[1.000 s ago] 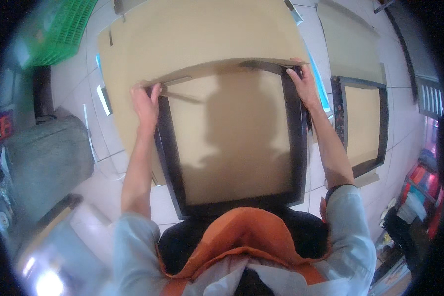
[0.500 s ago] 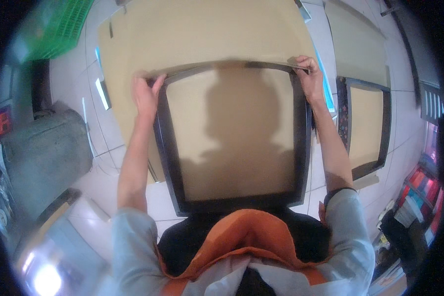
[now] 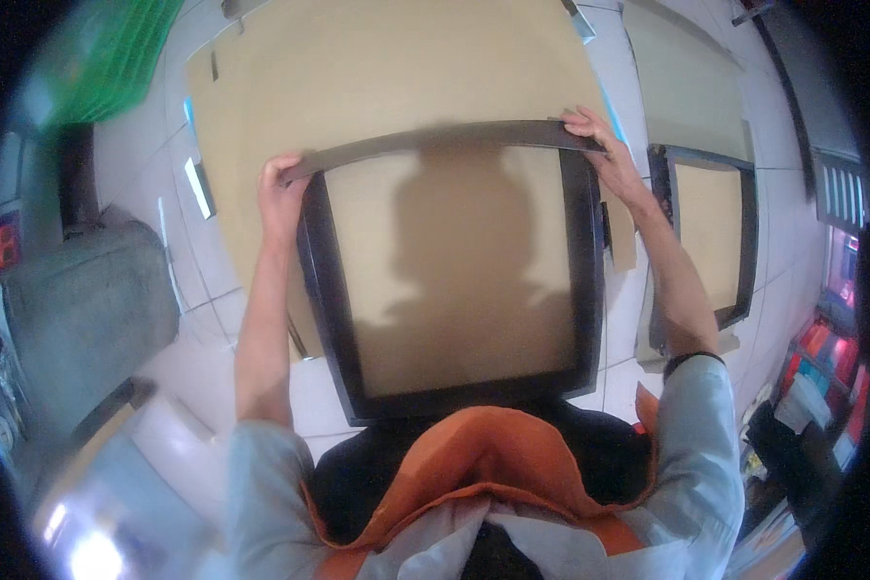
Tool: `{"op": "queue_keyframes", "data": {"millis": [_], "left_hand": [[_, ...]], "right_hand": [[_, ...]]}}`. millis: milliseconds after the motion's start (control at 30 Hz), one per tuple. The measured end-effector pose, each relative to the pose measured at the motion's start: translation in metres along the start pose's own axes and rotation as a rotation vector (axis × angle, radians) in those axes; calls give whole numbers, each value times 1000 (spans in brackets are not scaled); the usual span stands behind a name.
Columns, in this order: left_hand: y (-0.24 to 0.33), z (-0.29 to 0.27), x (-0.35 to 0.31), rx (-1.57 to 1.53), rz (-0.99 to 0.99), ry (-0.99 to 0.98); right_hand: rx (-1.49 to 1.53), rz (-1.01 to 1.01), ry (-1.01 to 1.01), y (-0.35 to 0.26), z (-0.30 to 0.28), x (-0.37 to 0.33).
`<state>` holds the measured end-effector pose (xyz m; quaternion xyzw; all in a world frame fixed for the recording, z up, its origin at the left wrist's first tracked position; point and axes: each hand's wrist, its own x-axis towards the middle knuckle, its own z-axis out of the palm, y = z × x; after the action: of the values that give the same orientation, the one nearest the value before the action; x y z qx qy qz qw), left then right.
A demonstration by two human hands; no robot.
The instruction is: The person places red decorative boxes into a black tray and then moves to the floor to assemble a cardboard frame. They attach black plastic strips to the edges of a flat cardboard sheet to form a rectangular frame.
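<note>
My left hand (image 3: 280, 193) pinches one end of a long dark strip (image 3: 435, 137). My right hand (image 3: 604, 155) grips its other end, fingers over the top. The strip bows slightly and lies across the far side of a tan panel (image 3: 377, 213), its broad face showing. Dark bands (image 3: 333, 290) border that panel on the left, right and near sides. The near edge comes close to my lap, and the shadow of my head and shoulders falls on the tan middle. Whether the strip touches the panel I cannot tell.
A large tan sheet (image 3: 387, 72) lies beyond and under the panel on the tiled floor (image 3: 198, 377). On the right rests a smaller dark-edged tan panel (image 3: 710, 222). A grey block-like object (image 3: 87, 290) sits at left, below a green plastic basket (image 3: 130, 58).
The strip has tilted from nearly edge-on to showing its broad face. My left hand has shifted slightly down, and my right fingers have spread over the strip's end.
</note>
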<state>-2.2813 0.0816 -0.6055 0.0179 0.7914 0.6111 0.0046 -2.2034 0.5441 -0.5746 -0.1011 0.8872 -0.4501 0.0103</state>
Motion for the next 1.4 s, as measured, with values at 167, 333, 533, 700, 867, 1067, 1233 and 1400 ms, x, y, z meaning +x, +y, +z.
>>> {"op": "queue_keyframes", "data": {"millis": [167,333,533,700,867,1067,1233,1400], "left_hand": [[-3,-7,6,6,267,-108],[18,-27,0,775,614,-325],[66,-42,-21,928,530,-822],[72,-22,14,1032,506,-872],[70,42,39,813,266,-850],[64,70,38,1153,213,-638],[44,65,25,1096,492,-490],[58,17,32,1188,209,-691]], "right_hand": [[-251,76,-466,-34,-37,8],[-65,277,-642,-33,-48,32],[-159,41,-598,-29,-27,40],[-215,89,-654,-26,-6,64],[-345,203,-713,-23,0,78],[-842,71,-354,-39,37,72],[-855,-48,-210,-21,45,54],[-875,38,-236,-19,21,45]]}}
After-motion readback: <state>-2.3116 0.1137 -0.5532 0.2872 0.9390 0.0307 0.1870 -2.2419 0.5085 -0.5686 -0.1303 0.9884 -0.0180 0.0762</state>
